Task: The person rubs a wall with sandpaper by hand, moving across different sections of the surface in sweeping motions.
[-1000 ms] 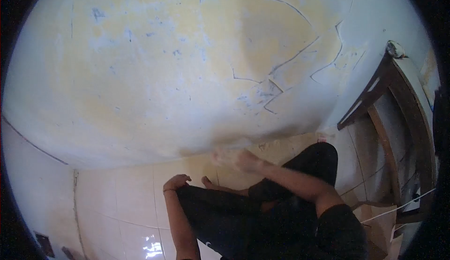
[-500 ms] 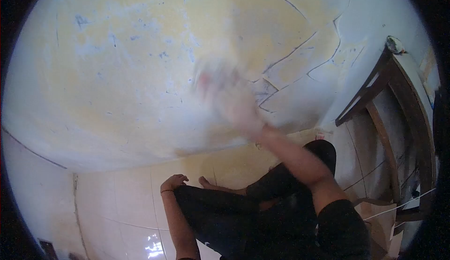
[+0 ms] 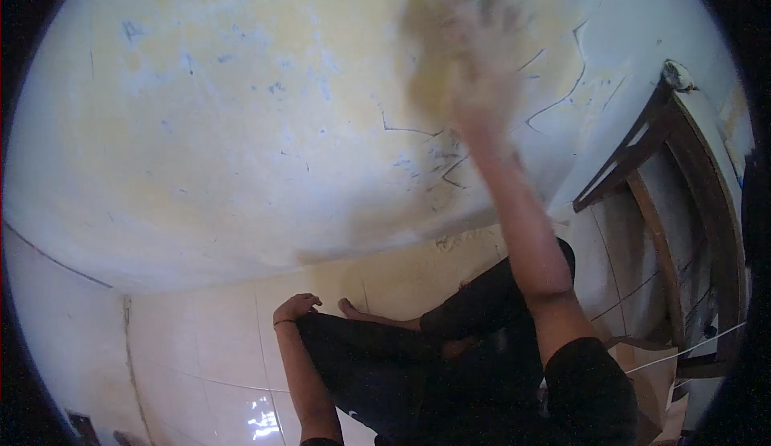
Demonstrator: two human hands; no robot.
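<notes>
Presently, right hand [image 3: 474, 52] is raised against the upper wall [image 3: 241, 141], beside the cracks [image 3: 562, 96]. It is blurred, so finger spread cannot be told. Left hand [image 3: 295, 308] rests below the wall on a knee, half-curled and empty. Judged: paint mostly worn off; blue flecks and cracked patches remain.

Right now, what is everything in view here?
wall: one, patchy yellow and pale blue, cracked, fills the top.
floor tiles: several, glossy cream, bottom left.
wooden frame: one, dark brown, right edge.
cord: one, white, lower right.
trousers: one pair, black, bottom centre.
foot: one, bare, on the tiles.
left hand: one, resting on the trousers.
right hand: one, blurred, raised at the wall; fingers unclear.
</notes>
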